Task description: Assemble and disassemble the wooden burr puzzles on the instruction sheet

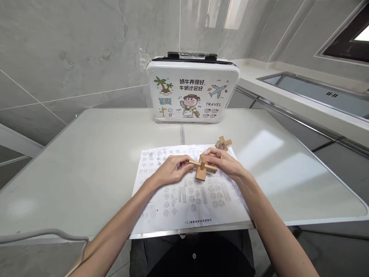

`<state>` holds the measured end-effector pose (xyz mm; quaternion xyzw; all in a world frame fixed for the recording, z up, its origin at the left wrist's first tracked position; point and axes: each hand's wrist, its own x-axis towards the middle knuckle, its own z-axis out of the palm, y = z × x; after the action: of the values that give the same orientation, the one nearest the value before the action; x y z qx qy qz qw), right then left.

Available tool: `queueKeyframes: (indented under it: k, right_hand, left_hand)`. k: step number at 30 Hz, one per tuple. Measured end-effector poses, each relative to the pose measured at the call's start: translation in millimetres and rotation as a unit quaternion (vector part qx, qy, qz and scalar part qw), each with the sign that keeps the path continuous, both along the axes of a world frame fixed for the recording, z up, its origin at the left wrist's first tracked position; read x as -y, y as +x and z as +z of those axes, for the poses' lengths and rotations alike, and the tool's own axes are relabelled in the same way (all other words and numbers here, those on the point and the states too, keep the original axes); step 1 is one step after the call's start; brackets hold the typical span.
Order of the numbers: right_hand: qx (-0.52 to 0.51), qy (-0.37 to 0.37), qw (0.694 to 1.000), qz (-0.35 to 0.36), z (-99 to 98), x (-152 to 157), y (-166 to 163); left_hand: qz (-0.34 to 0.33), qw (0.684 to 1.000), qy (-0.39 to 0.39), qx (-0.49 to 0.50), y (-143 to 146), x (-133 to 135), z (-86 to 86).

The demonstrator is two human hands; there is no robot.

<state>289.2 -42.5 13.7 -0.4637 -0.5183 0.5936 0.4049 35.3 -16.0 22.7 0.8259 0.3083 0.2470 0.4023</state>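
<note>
Both my hands hold a small wooden puzzle (pixel 202 167) of crossed sticks just above a printed paper sheet (pixel 187 196). My left hand (pixel 171 168) pinches the left end of a thin stick that runs through the upright block. My right hand (pixel 223 161) is closed around the top and right side of the same piece. A second small wooden cross piece (pixel 223 143) lies on the table beyond my right hand, apart from both hands.
The grey table (pixel 86 165) carries a white case with cartoon travel pictures (pixel 192 92) standing at its far edge. A grey cable (pixel 43 234) runs along the near left edge. A ledge and sunken window lie to the right.
</note>
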Motion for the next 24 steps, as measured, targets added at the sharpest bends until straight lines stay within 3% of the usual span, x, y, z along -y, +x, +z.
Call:
queueKeyframes:
  k: [8,12,18,24]
  right_hand:
    - [-0.126,-0.065,0.983,0.114,0.5,2.7,-10.4]
    - [-0.160,-0.089,0.974,0.133,-1.6,5.1,-15.9]
    - [-0.167,-0.085,0.981,0.043,-2.5,2.2,-17.3]
    - [-0.189,-0.036,0.972,-0.135,-10.3,-4.7,-18.6]
  left_hand:
    - [0.028,0.974,-0.156,0.165,0.4,-7.7,-1.6]
    - [0.064,0.958,-0.203,0.193,1.7,-12.6,-10.9]
    - [0.215,0.913,-0.215,0.273,1.5,-22.5,-22.9]
    - [0.242,0.898,-0.221,0.292,0.6,-26.0,-26.1]
